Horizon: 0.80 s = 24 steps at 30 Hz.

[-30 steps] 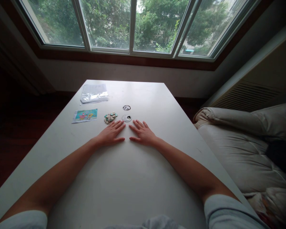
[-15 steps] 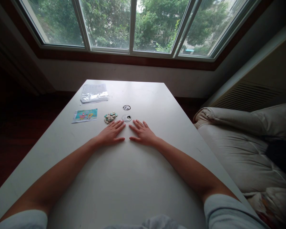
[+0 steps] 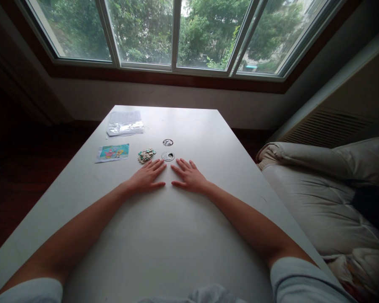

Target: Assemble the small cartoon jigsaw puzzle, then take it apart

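Note:
My left hand (image 3: 148, 176) lies flat on the white table (image 3: 170, 244), palm down with its fingers spread and nothing in it. Just beyond its fingertips is a small heap of jigsaw puzzle pieces (image 3: 146, 155), mixed tan and teal. My right hand (image 3: 188, 176) rests flat opposite it, fingers apart and holding nothing. A round metal cable-hole cover (image 3: 166, 157) sits in the tabletop just past both hands. Left of the heap lies a colourful cartoon picture sheet (image 3: 114, 152), mostly turquoise.
A clear plastic packet with papers (image 3: 125, 123) lies at the table's far left. Behind the cover is a round hole (image 3: 167, 142) in the tabletop. A padded beige sofa (image 3: 316, 198) stands along the right side, and a wide window (image 3: 173, 38) spans the wall ahead.

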Motion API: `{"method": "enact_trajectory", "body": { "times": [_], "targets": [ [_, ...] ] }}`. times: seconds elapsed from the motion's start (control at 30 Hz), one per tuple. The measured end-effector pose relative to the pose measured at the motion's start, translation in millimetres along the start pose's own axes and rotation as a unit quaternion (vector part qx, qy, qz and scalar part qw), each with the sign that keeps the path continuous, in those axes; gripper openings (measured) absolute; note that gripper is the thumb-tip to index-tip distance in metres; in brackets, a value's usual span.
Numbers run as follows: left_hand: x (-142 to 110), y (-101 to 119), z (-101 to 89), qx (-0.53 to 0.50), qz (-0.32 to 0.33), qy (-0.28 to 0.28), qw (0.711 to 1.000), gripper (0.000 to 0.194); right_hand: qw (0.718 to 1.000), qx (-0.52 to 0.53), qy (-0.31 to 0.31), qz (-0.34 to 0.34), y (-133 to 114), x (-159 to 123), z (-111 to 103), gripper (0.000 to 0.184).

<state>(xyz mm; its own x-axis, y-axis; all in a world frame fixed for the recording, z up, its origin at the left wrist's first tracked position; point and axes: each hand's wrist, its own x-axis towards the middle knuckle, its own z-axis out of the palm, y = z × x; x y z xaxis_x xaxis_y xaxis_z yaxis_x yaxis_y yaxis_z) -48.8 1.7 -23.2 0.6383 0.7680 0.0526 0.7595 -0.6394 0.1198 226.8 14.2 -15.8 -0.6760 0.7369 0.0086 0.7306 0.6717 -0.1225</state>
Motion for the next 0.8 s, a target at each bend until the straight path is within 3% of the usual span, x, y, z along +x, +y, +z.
{"method": "enact_trajectory", "body": {
  "times": [0.8],
  "targets": [
    [-0.2, 1.5, -2.6, -0.009, -0.001, -0.007, 1.000, 0.085, 1.000, 0.010, -0.020, 0.000, -0.8, 0.2, -3.6, 0.088]
  ]
}}
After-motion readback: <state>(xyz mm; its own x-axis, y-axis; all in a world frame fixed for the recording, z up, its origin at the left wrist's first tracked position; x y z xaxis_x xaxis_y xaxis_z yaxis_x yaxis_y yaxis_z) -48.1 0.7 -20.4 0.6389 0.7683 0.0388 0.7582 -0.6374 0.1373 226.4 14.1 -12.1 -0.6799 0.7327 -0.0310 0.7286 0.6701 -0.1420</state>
